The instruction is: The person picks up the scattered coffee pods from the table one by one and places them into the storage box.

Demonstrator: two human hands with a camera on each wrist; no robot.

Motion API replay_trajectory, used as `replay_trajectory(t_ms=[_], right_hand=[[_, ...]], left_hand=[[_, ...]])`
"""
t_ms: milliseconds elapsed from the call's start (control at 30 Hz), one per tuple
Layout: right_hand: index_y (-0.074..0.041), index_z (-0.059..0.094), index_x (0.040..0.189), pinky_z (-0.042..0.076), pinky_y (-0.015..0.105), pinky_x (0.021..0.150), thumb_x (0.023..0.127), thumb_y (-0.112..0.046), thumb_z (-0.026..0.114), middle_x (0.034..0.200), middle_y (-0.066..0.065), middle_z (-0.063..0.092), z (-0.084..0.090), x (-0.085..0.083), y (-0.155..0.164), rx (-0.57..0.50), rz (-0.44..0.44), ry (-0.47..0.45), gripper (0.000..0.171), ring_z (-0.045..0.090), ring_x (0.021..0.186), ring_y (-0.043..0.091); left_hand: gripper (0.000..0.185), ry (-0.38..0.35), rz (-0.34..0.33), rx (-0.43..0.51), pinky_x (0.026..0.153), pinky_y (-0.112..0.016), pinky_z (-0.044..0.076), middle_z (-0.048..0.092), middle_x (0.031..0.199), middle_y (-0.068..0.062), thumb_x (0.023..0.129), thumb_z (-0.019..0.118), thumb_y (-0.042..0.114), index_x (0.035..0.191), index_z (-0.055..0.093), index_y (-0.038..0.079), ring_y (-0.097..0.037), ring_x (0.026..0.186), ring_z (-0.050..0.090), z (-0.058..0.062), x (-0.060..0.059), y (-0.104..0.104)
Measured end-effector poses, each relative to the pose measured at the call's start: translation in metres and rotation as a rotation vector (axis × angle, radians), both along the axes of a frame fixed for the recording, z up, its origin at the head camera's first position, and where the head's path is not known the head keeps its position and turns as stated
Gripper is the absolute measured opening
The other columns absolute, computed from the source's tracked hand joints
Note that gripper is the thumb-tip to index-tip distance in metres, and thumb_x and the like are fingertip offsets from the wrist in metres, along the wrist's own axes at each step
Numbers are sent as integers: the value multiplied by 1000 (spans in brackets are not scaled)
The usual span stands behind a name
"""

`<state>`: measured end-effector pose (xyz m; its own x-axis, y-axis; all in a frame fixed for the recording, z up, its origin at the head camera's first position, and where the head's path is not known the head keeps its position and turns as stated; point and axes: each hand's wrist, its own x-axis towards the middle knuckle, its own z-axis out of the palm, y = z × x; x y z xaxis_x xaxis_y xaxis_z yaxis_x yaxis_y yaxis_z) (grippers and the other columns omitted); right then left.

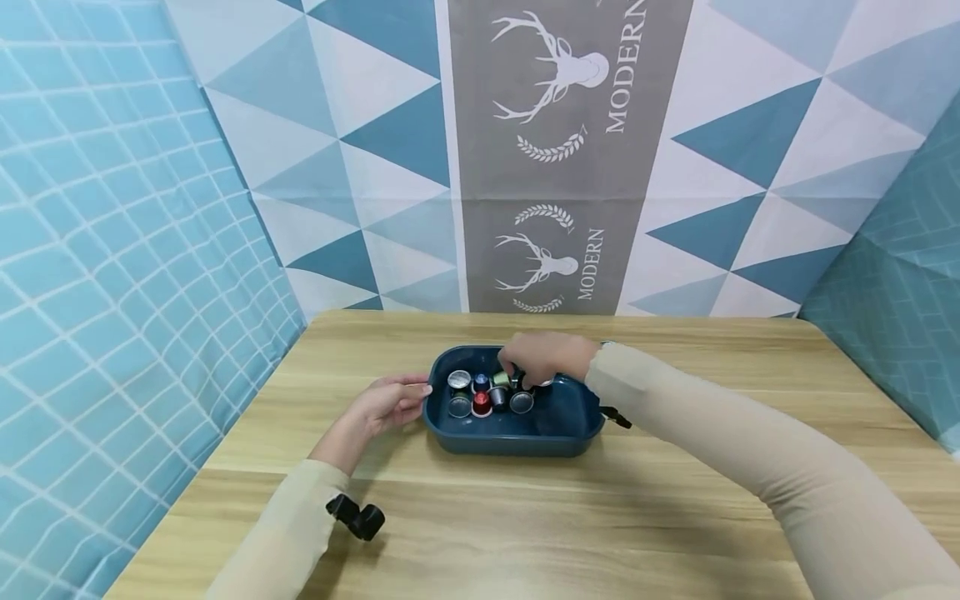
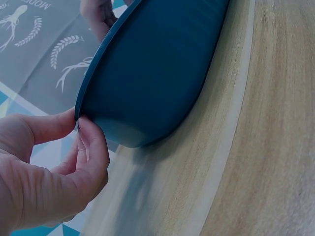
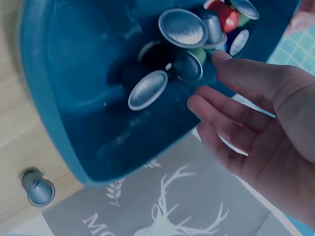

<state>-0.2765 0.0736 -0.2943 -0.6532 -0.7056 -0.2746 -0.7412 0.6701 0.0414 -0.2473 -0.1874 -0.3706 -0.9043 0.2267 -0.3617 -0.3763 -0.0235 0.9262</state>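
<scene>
A dark blue plastic bin (image 1: 517, 446) stands on the wooden table with several coffee capsules inside, mostly in its left half. Thumb and fingertips of my left hand (image 1: 386, 404) pinch the bin's left rim, clearly seen in the left wrist view. My right hand (image 1: 546, 353) reaches over the far rim, close above the capsules. In the right wrist view its thumb and fingers are apart with nothing between them, near a dark capsule (image 3: 188, 66). A red capsule (image 1: 482, 403) and a silver-lidded one (image 1: 459, 380) lie farther left in the bin.
One grey capsule (image 3: 38, 189) stands outside the bin on the table, in the right wrist view. Patterned cloth (image 1: 540, 167) hangs behind the table (image 1: 525, 525), with blue tiled sheeting (image 1: 127, 250) along the left.
</scene>
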Motion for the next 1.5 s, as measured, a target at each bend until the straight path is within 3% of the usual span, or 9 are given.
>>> replay_trajectory(t_ms=[233, 567, 800, 1200, 1500], right_hand=[[-6, 64, 104, 51, 33, 77, 85, -15, 72, 95, 9, 66, 15, -8, 16, -38, 6, 35, 23, 56, 79, 17], [-5, 65, 106, 54, 41, 83, 87, -17, 70, 103, 15, 67, 27, -17, 56, -175, -73, 91, 23, 63, 93, 26], [-3, 64, 107, 53, 43, 83, 90, -16, 67, 105, 17, 67, 14, -29, 82, -203, -128, 109, 22, 63, 93, 28], [-2, 63, 108, 51, 48, 87, 88, -11, 68, 110, 20, 63, -14, -40, 115, -296, -187, 159, 22, 60, 103, 37], [0, 65, 106, 50, 49, 86, 84, -2, 69, 106, 19, 63, -43, -44, 140, -323, -179, 157, 22, 60, 100, 37]], left_hand=[[52, -7, 8, -20, 69, -17, 52, 63, 85, 6, 94, 58, 5, 142, 39, -4, -3, 76, 61, 0, -3, -1], [52, -7, 5, -5, 68, -16, 51, 63, 84, 6, 95, 56, 5, 142, 37, -5, -1, 72, 59, 1, -2, -3], [52, -12, 10, 5, 69, -16, 51, 64, 85, 5, 95, 57, 5, 142, 38, -5, -2, 75, 60, 1, -2, -3], [49, -12, -3, 15, 66, -15, 50, 61, 78, 7, 95, 55, 3, 141, 38, -6, 1, 60, 53, 0, -3, -3], [50, -12, -5, 28, 65, -15, 49, 61, 77, 7, 95, 54, 2, 141, 37, -7, 2, 56, 48, 1, -2, -2]])
